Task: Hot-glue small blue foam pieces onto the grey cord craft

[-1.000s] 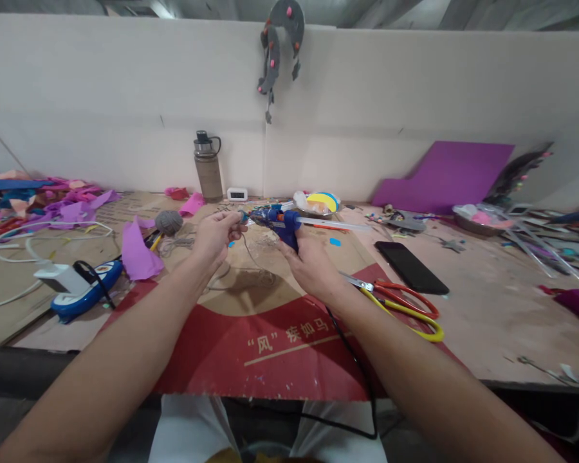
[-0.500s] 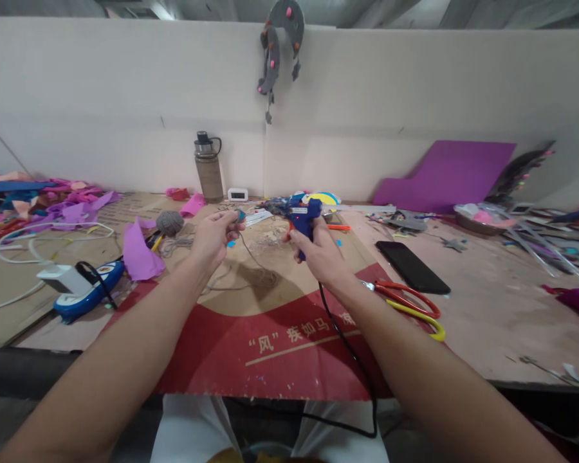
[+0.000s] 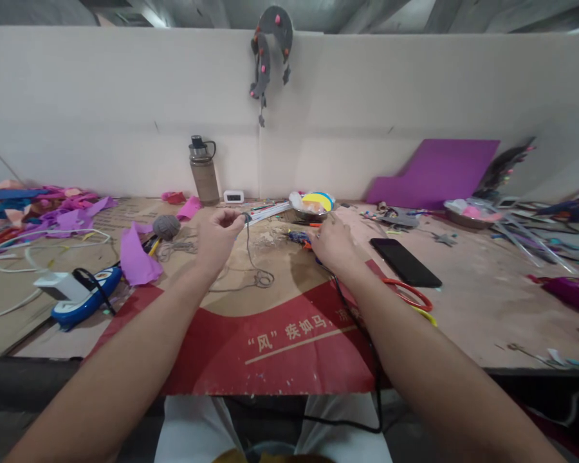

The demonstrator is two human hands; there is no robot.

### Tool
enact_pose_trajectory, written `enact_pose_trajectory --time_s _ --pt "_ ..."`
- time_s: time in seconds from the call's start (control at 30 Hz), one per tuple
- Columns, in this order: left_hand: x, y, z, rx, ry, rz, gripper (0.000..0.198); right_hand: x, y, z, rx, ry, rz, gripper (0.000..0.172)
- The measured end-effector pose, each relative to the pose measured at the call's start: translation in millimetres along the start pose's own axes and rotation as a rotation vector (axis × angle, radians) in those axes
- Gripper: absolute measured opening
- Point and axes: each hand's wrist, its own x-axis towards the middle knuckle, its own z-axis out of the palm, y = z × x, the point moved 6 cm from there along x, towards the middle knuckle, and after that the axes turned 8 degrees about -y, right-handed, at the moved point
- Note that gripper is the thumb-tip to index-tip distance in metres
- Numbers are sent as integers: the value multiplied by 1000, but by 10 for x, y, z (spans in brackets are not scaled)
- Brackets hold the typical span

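Observation:
My left hand (image 3: 220, 233) pinches a strand of grey yarn (image 3: 249, 247) with a small dark tip between thumb and fingertips. The strand hangs down to loose loops on the cardboard. A blue glue gun (image 3: 299, 238) lies on the cardboard, partly hidden by my right hand (image 3: 336, 243). That hand is over the gun's handle end, close to the bowl, its fingers loosely bent and apart, with nothing visible in them. The gun's black cord (image 3: 342, 297) runs under my right forearm. Left of my left hand sits a grey yarn ball (image 3: 166, 226).
A foil bowl (image 3: 313, 217) stands beyond my right hand. Scissors (image 3: 410, 296) and a black phone (image 3: 405, 262) lie right of it. A blue power strip (image 3: 89, 297), purple felt (image 3: 139, 257) and a water bottle (image 3: 204, 173) are leftward and behind.
My right hand has lowered the glue gun to the cardboard and moved slightly right and away. My left hand still pinches the yarn, now raised with more strand showing.

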Motion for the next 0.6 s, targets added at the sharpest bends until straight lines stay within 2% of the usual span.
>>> enact_pose_trajectory --time_s 0.07,0.1,0.2,0.3,0.33,0.4,0.53,0.6 --pt "-24 62 23 49 -13 30 7 -69 -232 -9 77 90 -128 13" --pt "-36 85 36 62 -22 41 7 -105 -358 43 193 68 -172 12" --pt "-60 130 63 63 -38 67 4 -194 -735 339 679 -126 -211 27" --pt "-67 152 55 57 -25 87 4 -236 -967 640 954 -290 -87 36" --pt "-66 157 48 58 -18 92 4 -239 -1007 693 989 -308 -59 36" --pt "-61 156 36 50 -10 97 5 -233 -1042 695 967 -264 -64 31" --pt "-46 128 45 -1 -16 89 4 -237 -1068 498 751 -80 -221 8" --pt "-41 106 62 -54 -19 72 3 -246 -1070 444 705 -41 -258 5"
